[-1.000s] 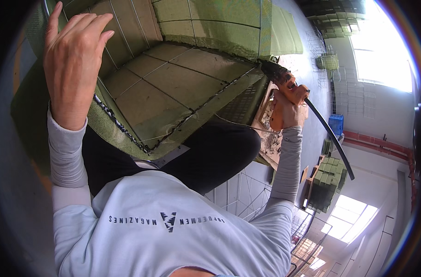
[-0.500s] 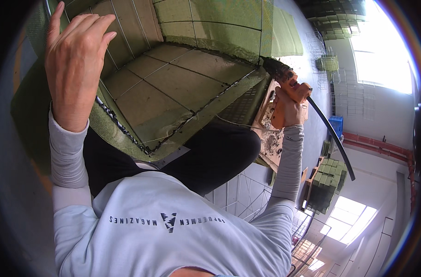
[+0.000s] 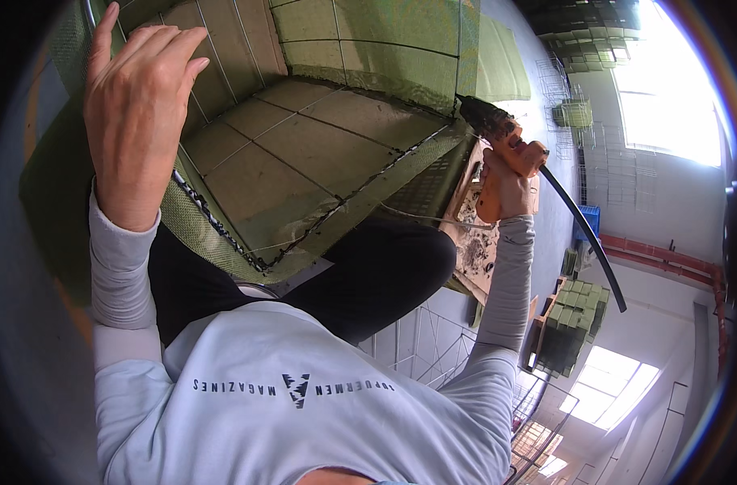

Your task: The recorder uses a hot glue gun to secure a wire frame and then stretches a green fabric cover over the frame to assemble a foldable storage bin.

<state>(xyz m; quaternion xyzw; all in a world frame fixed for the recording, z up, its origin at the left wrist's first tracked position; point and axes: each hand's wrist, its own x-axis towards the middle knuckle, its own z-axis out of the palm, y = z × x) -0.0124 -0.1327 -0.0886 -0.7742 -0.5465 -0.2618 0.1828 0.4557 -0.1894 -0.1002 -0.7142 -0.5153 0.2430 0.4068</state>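
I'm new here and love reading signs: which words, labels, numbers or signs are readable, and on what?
Pale shirt: dark capitals, upside down, on both sides of a jagged emblem; mostly legible, wording not copied here.
Orange tool: no lettering I can make out.
Elsewhere: none I can make out.

R hand (image 3: 507, 190) grips orange glue gun (image 3: 491, 121), tip nr green mesh frame (image 3: 368, 61), L hand (image 3: 138, 113) spread nearby.
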